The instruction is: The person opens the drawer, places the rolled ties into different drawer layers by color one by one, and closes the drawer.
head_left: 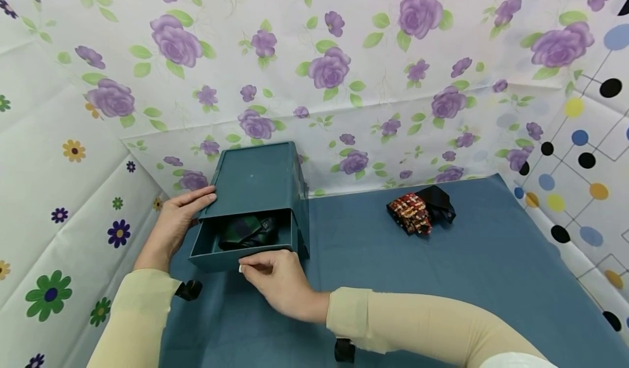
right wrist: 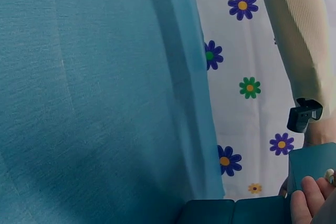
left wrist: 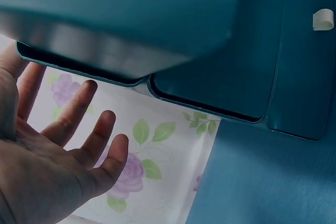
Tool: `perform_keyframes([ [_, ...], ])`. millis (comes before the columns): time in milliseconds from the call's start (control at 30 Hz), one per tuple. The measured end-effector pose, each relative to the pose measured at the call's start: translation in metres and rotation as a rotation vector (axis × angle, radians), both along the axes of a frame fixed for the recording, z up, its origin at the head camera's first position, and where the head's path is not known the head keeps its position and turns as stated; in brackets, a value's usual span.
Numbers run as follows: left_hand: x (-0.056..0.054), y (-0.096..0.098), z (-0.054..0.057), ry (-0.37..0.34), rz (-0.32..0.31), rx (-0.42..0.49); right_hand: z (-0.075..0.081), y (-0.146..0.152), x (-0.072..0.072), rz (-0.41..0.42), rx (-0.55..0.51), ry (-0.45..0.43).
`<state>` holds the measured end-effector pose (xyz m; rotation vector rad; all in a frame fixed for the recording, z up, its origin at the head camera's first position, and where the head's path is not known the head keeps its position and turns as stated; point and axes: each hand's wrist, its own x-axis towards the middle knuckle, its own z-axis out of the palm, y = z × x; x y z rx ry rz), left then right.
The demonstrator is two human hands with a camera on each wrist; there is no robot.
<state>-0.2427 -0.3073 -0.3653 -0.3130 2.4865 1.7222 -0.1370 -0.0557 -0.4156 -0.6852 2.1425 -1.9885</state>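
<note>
A teal drawer cabinet [head_left: 253, 179] stands at the left of the table, its top drawer [head_left: 216, 261] pulled partway out. In that drawer lies a bundle of dark green and black cloth [head_left: 241, 230]. My right hand [head_left: 285, 285] pinches the small white drawer pull [head_left: 241, 268] on its front between thumb and forefinger. My left hand [head_left: 178, 223] rests against the cabinet's left side, fingertips on the top edge. In the left wrist view, several of its fingers [left wrist: 102, 129] are spread beneath the extended drawer. The right wrist view catches just some right fingers [right wrist: 311, 195] by the drawer front.
Two closed lower drawers [left wrist: 220, 72] show in the left wrist view, one with a white pull [left wrist: 323, 20]. A red-and-yellow patterned cloth [head_left: 414, 213] lies with a black cloth [head_left: 437, 200] on the blue-covered table [head_left: 383, 269]. Flower-printed sheets [head_left: 363, 100] enclose the back and sides.
</note>
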Motion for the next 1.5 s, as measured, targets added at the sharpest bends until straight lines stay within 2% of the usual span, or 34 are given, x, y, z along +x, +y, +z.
perform_keyframes([
  [267, -0.001, 0.001, 0.0, 0.006, 0.009, 0.009, 0.001, 0.002, -0.003, 0.018, 0.007, -0.017],
  [533, 0.0, 0.002, -0.002, 0.016, 0.007, 0.012, 0.026, 0.009, 0.005, 0.013, 0.014, -0.014],
  [700, 0.0, 0.001, -0.003, 0.019, 0.005, 0.017, 0.027, 0.01, 0.004, 0.009, 0.013, 0.011],
  [933, 0.0, 0.001, -0.001, 0.018, 0.005, 0.014, 0.034, 0.011, 0.004, 0.028, 0.012, -0.022],
  [1233, -0.001, 0.001, 0.0, 0.019, 0.006, 0.029, 0.028, 0.009, 0.0, 0.009, 0.006, 0.034],
  [1400, -0.001, 0.001, -0.001, 0.022, 0.004, 0.041, 0.031, 0.008, -0.004, 0.019, 0.015, 0.015],
  [1500, -0.001, 0.0, -0.002, 0.019, 0.002, 0.044, 0.025, 0.006, -0.008, 0.023, 0.017, 0.0],
])
